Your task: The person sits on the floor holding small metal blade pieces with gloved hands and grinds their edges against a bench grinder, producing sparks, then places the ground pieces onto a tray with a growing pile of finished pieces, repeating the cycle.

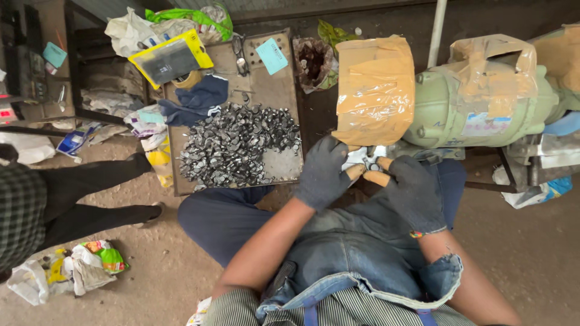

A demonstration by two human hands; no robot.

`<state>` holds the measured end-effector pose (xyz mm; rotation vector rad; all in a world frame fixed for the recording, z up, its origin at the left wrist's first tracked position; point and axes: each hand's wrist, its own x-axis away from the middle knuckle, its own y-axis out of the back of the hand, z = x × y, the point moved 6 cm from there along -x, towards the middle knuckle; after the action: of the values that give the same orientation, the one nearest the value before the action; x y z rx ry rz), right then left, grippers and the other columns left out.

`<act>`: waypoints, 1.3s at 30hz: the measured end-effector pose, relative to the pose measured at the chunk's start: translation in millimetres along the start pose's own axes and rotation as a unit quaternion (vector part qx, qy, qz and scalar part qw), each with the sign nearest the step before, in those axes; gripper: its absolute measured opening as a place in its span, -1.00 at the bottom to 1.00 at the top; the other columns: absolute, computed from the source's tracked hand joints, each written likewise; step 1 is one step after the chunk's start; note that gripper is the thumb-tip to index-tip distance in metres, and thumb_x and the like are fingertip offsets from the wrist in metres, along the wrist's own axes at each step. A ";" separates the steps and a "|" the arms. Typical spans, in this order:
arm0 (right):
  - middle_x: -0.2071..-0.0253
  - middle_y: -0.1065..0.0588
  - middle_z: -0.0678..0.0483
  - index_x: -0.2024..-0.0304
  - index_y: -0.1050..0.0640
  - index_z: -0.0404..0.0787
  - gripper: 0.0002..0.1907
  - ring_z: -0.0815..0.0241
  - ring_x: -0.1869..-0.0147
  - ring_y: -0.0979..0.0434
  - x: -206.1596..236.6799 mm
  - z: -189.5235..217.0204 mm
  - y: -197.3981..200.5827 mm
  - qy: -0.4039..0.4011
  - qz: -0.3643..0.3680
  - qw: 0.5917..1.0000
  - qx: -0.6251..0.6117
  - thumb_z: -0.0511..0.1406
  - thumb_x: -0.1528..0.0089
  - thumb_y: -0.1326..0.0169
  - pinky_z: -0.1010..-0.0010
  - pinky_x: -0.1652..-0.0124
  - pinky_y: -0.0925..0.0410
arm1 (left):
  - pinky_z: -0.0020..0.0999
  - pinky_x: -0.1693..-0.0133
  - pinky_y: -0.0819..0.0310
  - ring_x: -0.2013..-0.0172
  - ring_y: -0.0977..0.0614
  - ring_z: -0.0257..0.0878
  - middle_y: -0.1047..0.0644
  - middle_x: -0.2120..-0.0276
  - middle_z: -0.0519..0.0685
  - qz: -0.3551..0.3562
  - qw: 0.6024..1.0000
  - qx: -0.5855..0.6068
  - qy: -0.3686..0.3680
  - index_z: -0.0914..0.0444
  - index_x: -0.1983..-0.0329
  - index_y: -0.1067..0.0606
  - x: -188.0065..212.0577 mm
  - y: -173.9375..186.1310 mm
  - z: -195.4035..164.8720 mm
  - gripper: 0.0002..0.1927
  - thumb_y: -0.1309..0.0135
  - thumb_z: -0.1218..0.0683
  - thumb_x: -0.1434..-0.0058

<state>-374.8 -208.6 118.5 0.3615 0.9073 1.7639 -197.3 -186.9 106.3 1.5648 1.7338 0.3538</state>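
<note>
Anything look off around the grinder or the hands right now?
Yes. Both dark knit gloves are worn through: bare fingertips poke out of the left hand and right hand, close to the pale green bench grinder. Its wheel guards are patched with brown cardboard and tape.

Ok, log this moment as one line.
left hand: gloved, on metal piece | right hand: gloved, same piece | green grinder ahead | tray of blanks left

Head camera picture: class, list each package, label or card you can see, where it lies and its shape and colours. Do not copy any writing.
Yellow packet: flat, dark window, top left above the metal tray.
Blue card: small rectangle on the tray's top edge.
Sticker: pale, with pink and blue, on the green machine.
Snack wrapper: crumpled green and orange, on the floor, lower left.
Blue pouch: crumpled, far left.
</note>
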 end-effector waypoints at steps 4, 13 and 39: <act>0.21 -0.54 -0.07 0.06 -0.66 -0.21 -0.66 -0.06 0.11 -0.55 -10.6 -3.0 -2.2 -0.008 0.012 1.000 -0.005 -0.20 -0.15 -0.30 0.20 0.13 -0.37 | 0.01 -0.01 -0.48 0.02 -0.58 0.14 -0.59 0.08 0.12 0.041 0.997 0.039 -0.052 0.22 0.06 -0.59 -20.8 -15.6 18.5 -0.66 -0.26 -0.01 -0.15; 0.09 -0.58 -0.04 0.05 -0.67 -0.14 -0.68 -0.05 -0.04 -0.57 -35.8 -1.3 -0.9 0.022 0.045 0.999 -0.018 -0.23 -0.15 -0.23 0.21 0.02 -0.39 | -0.05 -0.04 -0.52 0.01 -0.62 0.09 -0.61 0.09 0.08 0.109 0.987 0.078 -0.087 0.20 0.10 -0.60 -23.7 -34.3 45.4 -0.72 -0.22 -0.03 -0.20; 0.24 -0.64 -0.08 0.05 -0.63 -0.26 -0.48 0.04 0.23 -0.64 67.9 -23.1 -37.3 -0.104 0.175 0.979 0.015 -0.11 -0.04 -0.38 0.28 0.19 -0.45 | 0.02 0.11 -0.50 0.13 -0.64 0.18 -0.59 0.05 0.18 0.157 0.983 -0.087 0.024 0.27 0.03 -0.56 105.8 -5.9 38.2 -0.63 -0.13 -0.06 -0.23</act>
<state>-390.4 -151.2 63.8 0.7481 0.7532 1.9872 -171.2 -99.6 40.1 1.7123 1.4455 0.6854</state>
